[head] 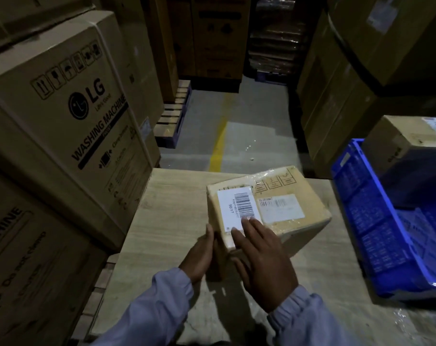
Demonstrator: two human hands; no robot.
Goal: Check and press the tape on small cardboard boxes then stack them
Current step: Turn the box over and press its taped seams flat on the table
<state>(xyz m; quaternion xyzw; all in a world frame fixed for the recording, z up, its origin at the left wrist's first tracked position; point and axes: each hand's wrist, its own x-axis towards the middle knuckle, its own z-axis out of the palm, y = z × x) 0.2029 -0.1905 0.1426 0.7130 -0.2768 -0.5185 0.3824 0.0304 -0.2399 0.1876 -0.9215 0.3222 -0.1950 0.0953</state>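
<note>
Tall stacks of brown cartons wall a dim warehouse aisle. At 9 o'clock the biggest, a washing machine carton (62,101) printed with LG and handling symbols, sits on another of the same kind. From 12 o'clock a grey concrete floor (257,116) runs toward the viewer with a yellow line (218,146) painted along it, and pallets (172,116) lie under the stacks at 11 o'clock. The pale wood-grain bench (167,208) fills the lower half. A blue plastic crate (366,221) stands on it at 4 o'clock, with a brown carton (399,138) behind it at 3 o'clock. The small cardboard box (312,203) rests on the bench just below centre, turned at an angle, with glossy clear tape (264,174) across its far edge. Its top carries a white barcode label (230,208) and beside it a second, duller label (282,208). At 6 o'clock the right hand (262,258) lies flat with fingers spread on the box's near corner, fingertips on the white label. The left hand (199,253) presses straight-fingered against the box's left side.
</note>
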